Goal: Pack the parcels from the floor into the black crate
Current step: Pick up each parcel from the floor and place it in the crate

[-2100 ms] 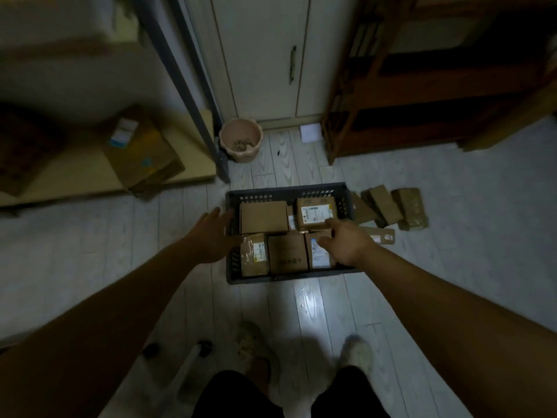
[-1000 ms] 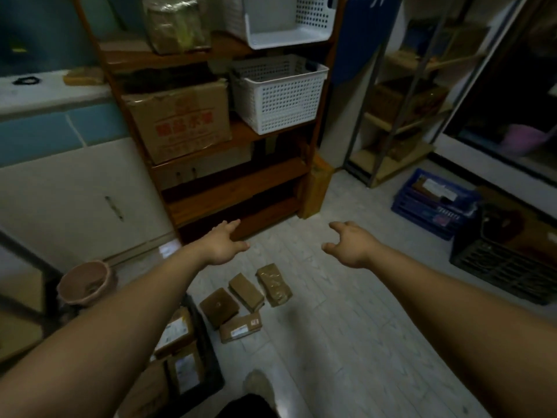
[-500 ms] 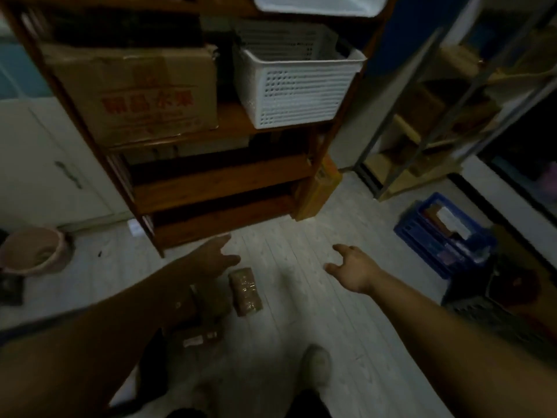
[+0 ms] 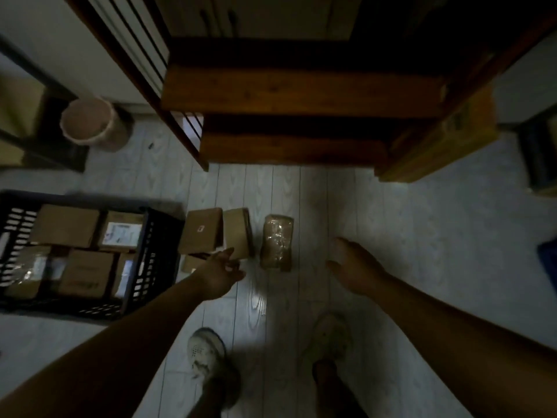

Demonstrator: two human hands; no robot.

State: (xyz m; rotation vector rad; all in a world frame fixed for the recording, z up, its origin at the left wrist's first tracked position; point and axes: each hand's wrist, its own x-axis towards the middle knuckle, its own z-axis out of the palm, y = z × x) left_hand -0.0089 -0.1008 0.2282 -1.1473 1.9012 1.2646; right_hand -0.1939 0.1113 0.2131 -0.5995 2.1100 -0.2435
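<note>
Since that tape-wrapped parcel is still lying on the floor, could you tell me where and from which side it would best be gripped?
Probably across its two long sides, near the middle, coming down from above. The tape-wrapped parcel lies flat and apart from the other parcels, with bare floor on both long sides. The open right hand is nearest, so an approach from the right looks easiest. The glossy wrap may be slippery, so clamp the sides.

The crate (image 4: 150, 254) sits on the floor (image 4: 422, 236) to my left, boxes (image 4: 64, 226) inside it. Three parcels (image 4: 200, 230) lie just right of it, before the shelf (image 4: 295, 146).
</note>
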